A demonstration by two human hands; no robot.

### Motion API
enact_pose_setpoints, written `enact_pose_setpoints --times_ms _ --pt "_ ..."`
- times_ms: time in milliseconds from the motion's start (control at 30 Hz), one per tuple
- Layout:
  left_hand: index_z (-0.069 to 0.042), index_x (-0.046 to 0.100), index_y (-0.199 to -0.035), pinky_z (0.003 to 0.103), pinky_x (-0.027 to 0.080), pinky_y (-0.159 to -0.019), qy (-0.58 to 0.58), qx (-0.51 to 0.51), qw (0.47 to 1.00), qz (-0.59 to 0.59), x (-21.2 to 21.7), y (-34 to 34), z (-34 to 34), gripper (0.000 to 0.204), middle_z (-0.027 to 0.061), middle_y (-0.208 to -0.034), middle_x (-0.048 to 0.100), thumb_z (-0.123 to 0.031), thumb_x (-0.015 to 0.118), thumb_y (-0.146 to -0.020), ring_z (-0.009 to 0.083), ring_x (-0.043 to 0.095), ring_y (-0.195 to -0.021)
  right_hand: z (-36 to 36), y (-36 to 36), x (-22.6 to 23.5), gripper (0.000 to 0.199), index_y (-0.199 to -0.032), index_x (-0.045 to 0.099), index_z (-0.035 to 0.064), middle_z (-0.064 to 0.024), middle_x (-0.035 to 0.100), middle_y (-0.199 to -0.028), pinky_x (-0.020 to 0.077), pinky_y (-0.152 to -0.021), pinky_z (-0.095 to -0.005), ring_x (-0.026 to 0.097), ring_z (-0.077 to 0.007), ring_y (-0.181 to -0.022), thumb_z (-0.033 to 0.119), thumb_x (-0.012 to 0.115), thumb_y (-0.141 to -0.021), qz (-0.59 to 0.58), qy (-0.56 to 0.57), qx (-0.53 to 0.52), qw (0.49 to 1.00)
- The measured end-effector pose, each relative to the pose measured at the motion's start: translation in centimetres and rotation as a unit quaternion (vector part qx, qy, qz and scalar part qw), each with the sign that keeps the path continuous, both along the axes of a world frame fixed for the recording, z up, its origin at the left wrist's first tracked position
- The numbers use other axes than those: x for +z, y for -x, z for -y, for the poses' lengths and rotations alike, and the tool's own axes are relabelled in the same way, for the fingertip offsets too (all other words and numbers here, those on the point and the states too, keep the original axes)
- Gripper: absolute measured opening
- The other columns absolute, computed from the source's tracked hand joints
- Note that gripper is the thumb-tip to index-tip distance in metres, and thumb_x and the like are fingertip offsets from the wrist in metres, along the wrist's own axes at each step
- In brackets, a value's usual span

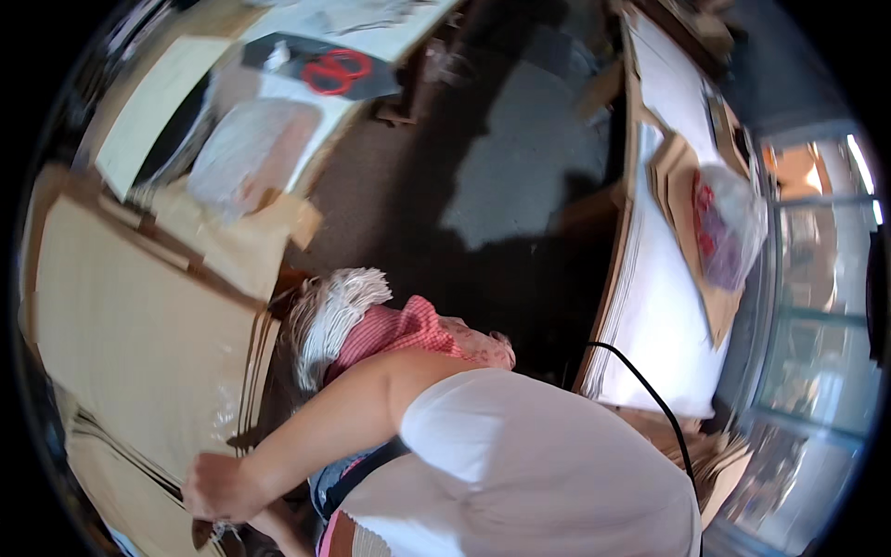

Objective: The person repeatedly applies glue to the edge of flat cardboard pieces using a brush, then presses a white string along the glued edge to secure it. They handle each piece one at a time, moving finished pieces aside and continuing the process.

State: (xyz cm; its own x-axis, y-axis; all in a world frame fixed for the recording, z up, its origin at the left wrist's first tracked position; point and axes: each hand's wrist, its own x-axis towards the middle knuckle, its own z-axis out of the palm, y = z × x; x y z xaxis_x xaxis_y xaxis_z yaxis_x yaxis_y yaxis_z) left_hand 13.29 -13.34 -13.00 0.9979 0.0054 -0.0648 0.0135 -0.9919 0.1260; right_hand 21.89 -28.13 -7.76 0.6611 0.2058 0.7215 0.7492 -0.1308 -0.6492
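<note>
My right hand (219, 487) is closed in a fist at the lower left, beside a stack of tan cardboard sheets (139, 316). Just below the fist shows a thin whitish strand (223, 531); what the fingers grip is hidden. Under the right wrist, a short stretch of my left forearm (283, 531) comes in from the lower edge. The fingers of my left hand are hidden. Near my right elbow hangs a thick hank of white strings (339, 320), next to red checked cloth (404, 330).
Red-handled scissors (336, 71) lie on a dark board on the table at upper left, near a clear plastic bag (251, 153). On the right, a table of white sheets (664, 316) carries brown card pieces and a bag of red items (729, 227). A black cable (650, 390) trails behind me.
</note>
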Motion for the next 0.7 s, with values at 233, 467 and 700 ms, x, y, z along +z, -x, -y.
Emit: enact_pose_setpoints --times_ms 233,467,700 --pt "-0.001 0.063 -0.098 0.046 0.048 -0.069 -0.060 -0.016 0.998 -0.024 -0.1 -1.3 0.7 0.019 0.0219 -0.088 0.063 -0.013 0.054 -0.087 0.0398 0.059 -0.081 -0.9 -1.6 4.5 0.014 -0.068 0.065 0.0094 -0.0057 0.066 -0.073 0.0512 -0.058 -0.0386 0.066 -0.0275 -0.072 0.023 0.064 -0.063 0.070 0.087 -0.014 0.994" --pt "-0.001 0.062 -0.100 0.046 0.047 -0.072 -0.096 -0.009 0.994 -0.045 0.4 -1.7 0.8 0.019 0.0224 -0.092 0.063 -0.012 0.054 -0.087 0.0400 0.059 -0.085 0.9 0.1 6.3 0.014 -0.075 0.071 0.0110 -0.0081 0.070 -0.081 0.0525 -0.061 -0.0389 0.068 -0.0264 -0.077 0.019 0.062 -0.068 0.097 0.219 0.017 0.971" --pt "-0.002 0.061 -0.103 0.046 0.047 -0.074 -0.109 -0.014 0.993 -0.053 0.7 -1.0 1.3 0.020 0.0230 -0.096 0.062 -0.012 0.054 -0.087 0.0403 0.059 -0.089 0.3 0.4 6.2 0.012 -0.074 0.071 0.0113 -0.0070 0.071 -0.078 0.0522 -0.060 -0.0405 0.068 -0.0271 -0.074 0.019 0.062 -0.070 0.103 0.186 0.029 0.977"
